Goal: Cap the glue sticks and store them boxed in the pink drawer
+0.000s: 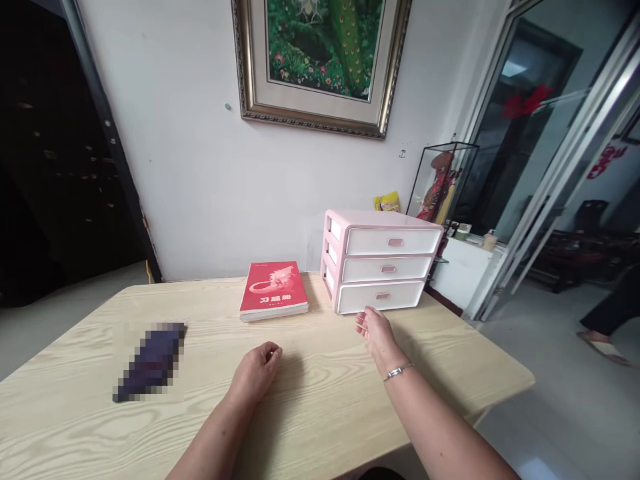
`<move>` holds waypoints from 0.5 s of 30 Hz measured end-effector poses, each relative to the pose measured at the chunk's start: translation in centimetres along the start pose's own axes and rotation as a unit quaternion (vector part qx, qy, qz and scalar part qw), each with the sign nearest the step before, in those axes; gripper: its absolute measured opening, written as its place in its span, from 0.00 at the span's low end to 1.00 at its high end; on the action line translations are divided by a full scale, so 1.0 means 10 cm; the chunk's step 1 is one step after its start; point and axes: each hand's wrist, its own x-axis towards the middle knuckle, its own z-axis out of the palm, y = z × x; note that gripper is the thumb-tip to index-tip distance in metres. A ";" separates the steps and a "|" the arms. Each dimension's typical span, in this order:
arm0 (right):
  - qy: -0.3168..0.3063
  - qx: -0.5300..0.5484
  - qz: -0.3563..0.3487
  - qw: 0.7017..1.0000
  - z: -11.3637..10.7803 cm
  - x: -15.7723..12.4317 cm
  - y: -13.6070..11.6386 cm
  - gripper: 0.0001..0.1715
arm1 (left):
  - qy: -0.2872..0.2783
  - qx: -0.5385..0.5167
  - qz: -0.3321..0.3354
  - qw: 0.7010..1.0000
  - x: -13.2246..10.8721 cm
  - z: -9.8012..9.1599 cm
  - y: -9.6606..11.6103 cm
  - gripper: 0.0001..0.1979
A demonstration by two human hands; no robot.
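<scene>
My right hand is just in front of the bottom drawer of a pink and white three-drawer desktop organizer. Its fingers are loosely bent and apart, with nothing in them; whether the fingertips touch the drawer front I cannot tell. All three drawers are closed. My left hand rests on the wooden table, loosely curled, and nothing shows in it. Beyond it lies a red-covered book, flat and left of the organizer.
A dark, pixelated flat item lies on the table's left side. Behind the organizer are a yellow packet and a glass display case. A framed picture hangs on the wall. At the far right, a person's leg and foot show.
</scene>
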 end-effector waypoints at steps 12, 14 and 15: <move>0.051 -0.005 0.063 0.997 -0.17 0.74 -0.26 0.14 | 0.004 0.046 -0.015 0.999 0.07 0.05 -0.04 0.14; 0.047 -0.012 0.066 0.997 -0.14 0.79 -0.29 0.16 | 0.002 0.048 -0.016 0.999 0.08 0.05 -0.05 0.14; 0.047 -0.017 0.067 0.997 -0.13 0.81 -0.30 0.17 | -0.001 0.048 -0.017 0.999 0.09 0.05 -0.06 0.14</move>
